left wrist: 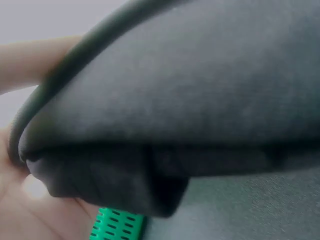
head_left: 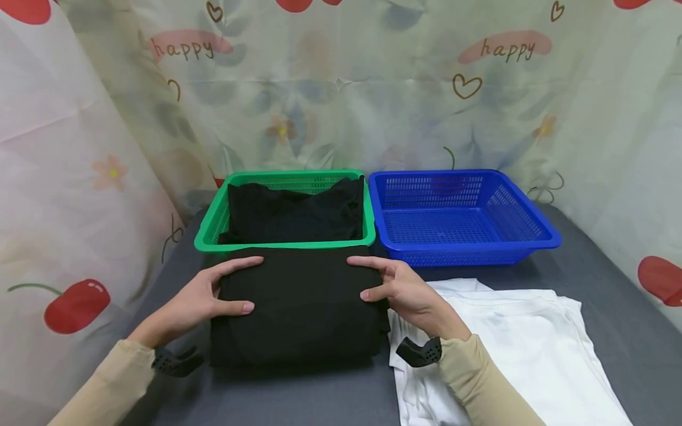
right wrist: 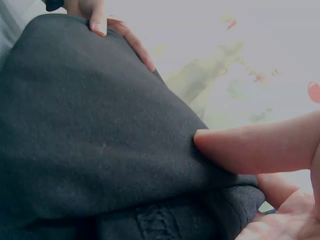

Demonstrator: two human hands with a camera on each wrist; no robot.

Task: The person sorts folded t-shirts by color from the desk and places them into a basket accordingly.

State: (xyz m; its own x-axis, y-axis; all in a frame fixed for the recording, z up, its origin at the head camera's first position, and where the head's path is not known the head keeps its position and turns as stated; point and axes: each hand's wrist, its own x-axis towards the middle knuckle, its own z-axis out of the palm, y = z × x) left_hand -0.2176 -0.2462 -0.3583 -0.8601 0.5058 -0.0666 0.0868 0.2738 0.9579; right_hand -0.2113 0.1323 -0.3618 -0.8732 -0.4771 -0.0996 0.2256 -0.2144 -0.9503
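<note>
A folded black garment [head_left: 298, 307] is held between both hands in front of the green basket [head_left: 205, 236]. On its left side my left hand [head_left: 199, 296] grips it, thumb on the face toward me and index finger along the upper edge. My right hand [head_left: 410, 293] grips the opposite side the same way; the other fingers go behind the cloth. Layered folds and a stitched hem show along the garment's edge in the right wrist view. Inside the green basket lies another black cloth [head_left: 293, 216].
Right of the green basket stands a blue basket [head_left: 517, 244]. White folded clothes [head_left: 527, 349] lie on the dark grey table cover [head_left: 298, 396], partly under the right forearm. A patterned curtain [head_left: 341, 118] hangs behind and along both sides.
</note>
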